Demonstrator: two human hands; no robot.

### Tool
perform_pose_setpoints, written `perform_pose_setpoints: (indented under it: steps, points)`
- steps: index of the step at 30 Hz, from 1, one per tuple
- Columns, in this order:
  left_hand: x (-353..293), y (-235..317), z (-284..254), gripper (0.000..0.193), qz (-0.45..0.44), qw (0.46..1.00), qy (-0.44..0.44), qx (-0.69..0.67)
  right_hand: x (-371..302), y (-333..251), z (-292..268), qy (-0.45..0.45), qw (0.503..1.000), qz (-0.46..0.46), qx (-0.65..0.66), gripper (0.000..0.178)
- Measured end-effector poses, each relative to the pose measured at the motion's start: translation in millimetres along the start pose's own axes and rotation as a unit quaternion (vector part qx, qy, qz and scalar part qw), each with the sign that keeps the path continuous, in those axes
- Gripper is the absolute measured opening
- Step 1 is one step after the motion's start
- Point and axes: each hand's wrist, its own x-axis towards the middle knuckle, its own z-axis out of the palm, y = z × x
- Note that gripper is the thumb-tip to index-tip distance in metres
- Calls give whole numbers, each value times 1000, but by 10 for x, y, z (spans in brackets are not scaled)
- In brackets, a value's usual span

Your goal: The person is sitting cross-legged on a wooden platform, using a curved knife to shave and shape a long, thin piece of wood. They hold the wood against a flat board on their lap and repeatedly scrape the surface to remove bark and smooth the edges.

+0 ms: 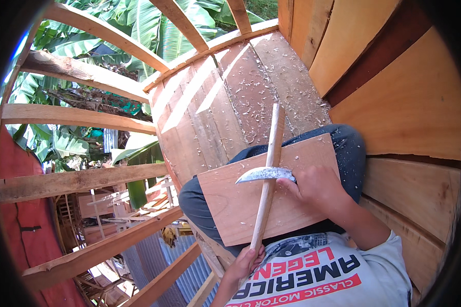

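The left hand (pixel 247 261) is closed around the lower end of a thin wooden stick (pixel 268 179) lying across a board (pixel 230 204) on the lap, while the right hand (pixel 315 187) grips what looks like a curved knife (pixel 264 174) against it.

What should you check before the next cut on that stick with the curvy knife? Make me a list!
1. Left hand grips the stick's lower end: ok.
2. Right hand holds the curved knife by its handle end: ok.
3. Blade lies across the stick, touching it: ok.
4. Stick rests on the board over the lap: ok.
5. Left-hand fingers away from the blade: ok, they are far down the stick.
6. Board steady on the knees: cannot tell.
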Motion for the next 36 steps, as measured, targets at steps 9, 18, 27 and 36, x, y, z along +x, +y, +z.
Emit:
perform_pose_setpoints:
  steps: [9,18,27,36]
  points:
    - [-7,1,41,54,10,999,12,31,-5,137,29,8,999,6,36,56]
    - [-9,71,78,62,-15,996,35,78,21,51,-9,13,999,25,26,54]
    - [39,37,70,53,30,996,12,85,64,259,-127,60,995,19,80,51]
    - [19,58,31,47,28,997,-2,66,101,361,-261,91,977,171,84,39]
